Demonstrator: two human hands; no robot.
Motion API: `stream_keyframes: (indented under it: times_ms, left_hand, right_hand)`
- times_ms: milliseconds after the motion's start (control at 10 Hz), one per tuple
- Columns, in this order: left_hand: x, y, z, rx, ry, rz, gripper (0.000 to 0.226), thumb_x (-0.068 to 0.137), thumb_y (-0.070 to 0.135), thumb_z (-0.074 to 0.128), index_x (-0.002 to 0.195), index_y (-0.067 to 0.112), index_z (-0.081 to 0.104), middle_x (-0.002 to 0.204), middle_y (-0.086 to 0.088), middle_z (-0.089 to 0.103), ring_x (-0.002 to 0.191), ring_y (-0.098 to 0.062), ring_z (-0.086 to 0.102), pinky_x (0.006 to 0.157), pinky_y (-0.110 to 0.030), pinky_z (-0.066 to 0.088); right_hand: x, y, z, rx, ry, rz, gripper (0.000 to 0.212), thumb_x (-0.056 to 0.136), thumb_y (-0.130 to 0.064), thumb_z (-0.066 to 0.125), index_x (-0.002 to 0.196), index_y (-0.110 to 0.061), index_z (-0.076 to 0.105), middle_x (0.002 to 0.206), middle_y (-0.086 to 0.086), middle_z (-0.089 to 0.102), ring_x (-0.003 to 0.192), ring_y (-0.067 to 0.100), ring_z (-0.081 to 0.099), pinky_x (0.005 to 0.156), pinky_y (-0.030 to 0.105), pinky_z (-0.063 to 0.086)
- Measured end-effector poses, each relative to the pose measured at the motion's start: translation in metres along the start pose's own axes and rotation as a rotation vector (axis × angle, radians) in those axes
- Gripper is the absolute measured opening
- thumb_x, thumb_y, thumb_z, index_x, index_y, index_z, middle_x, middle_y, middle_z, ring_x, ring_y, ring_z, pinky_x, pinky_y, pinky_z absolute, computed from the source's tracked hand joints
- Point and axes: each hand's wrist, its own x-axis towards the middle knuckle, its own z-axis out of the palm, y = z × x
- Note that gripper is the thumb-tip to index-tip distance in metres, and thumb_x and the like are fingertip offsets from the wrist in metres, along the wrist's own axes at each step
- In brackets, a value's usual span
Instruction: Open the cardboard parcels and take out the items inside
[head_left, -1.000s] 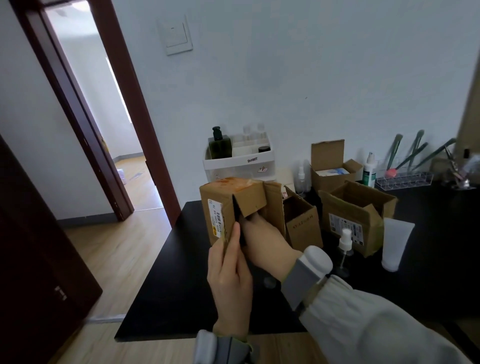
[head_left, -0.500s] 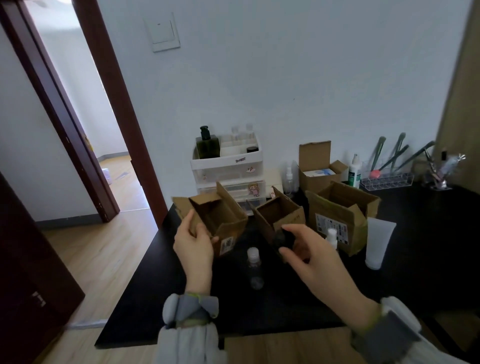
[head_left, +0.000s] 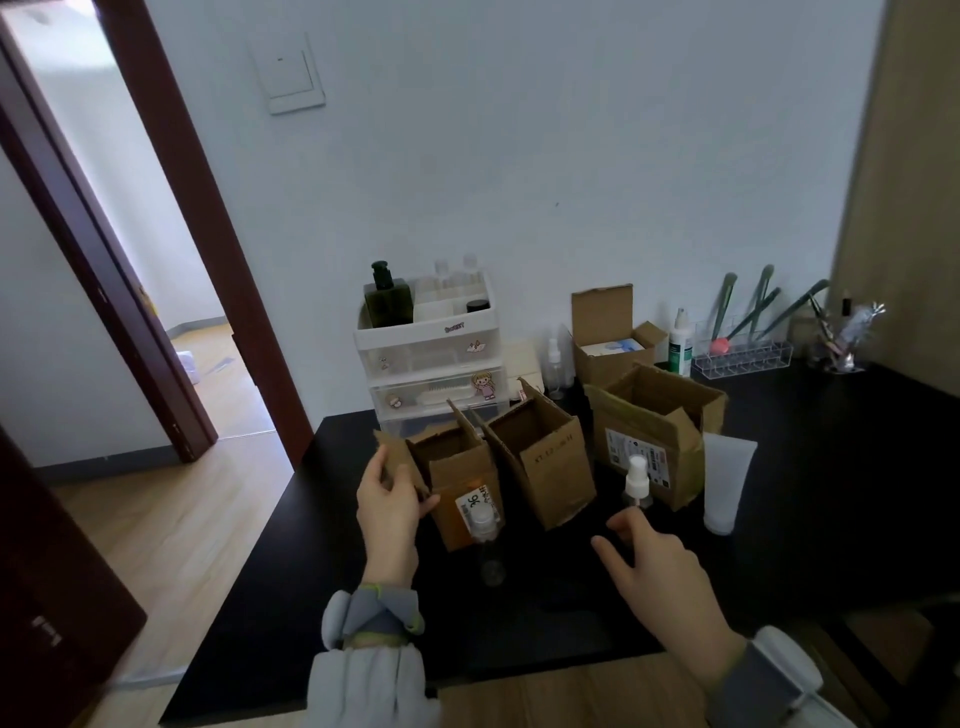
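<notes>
Several opened cardboard parcels stand on the black table (head_left: 831, 499). My left hand (head_left: 389, 499) grips the left flap of a small open box (head_left: 457, 473) with a white label. A clear capped bottle (head_left: 485, 540) stands right in front of that box. A second open box (head_left: 545, 457) sits beside it, a larger labelled box (head_left: 654, 421) further right. My right hand (head_left: 660, 577) hovers empty with fingers spread, its fingertips near a clear spray bottle (head_left: 636, 483).
A white tube (head_left: 727, 483) stands at the right of the boxes. Against the wall are a white drawer organiser (head_left: 431, 343) with a dark pump bottle, another open box (head_left: 613, 338), a green-labelled bottle (head_left: 680, 343) and an acrylic rack of brushes (head_left: 748, 353). An open doorway is at the left.
The small box went from held up in both hands to standing on the table. My right hand came out of it, carried a small dark item, and is now empty and open.
</notes>
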Motion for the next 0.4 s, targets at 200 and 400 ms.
stream_keyframes:
  times_ms: [200,400]
  left_hand:
    - [-0.011,0.012,-0.008,0.231,0.051,0.145,0.061,0.092,0.035,0.054,0.146,0.035,0.025,0.144,-0.007,0.036,0.122,-0.026,0.047,0.093,-0.041,0.047]
    - [-0.049,0.061,-0.004,0.228,-0.098,0.552,0.023,0.088,0.034,0.059,0.110,0.041,0.059,0.108,0.013,0.064,0.093,0.002,0.059,0.079,-0.026,0.052]
  right_hand:
    - [-0.008,-0.005,-0.002,-0.021,-0.027,-0.021,0.041,0.092,-0.045,0.050,0.129,-0.029,0.047,0.118,-0.006,0.062,0.098,0.005,0.061,0.078,0.020,0.052]
    - [-0.009,-0.031,-0.048,0.329,0.055,-0.222,0.017,0.088,-0.035,0.056,0.105,-0.038,0.058,0.090,-0.012,0.067,0.077,-0.004,0.063,0.064,0.012,0.052]
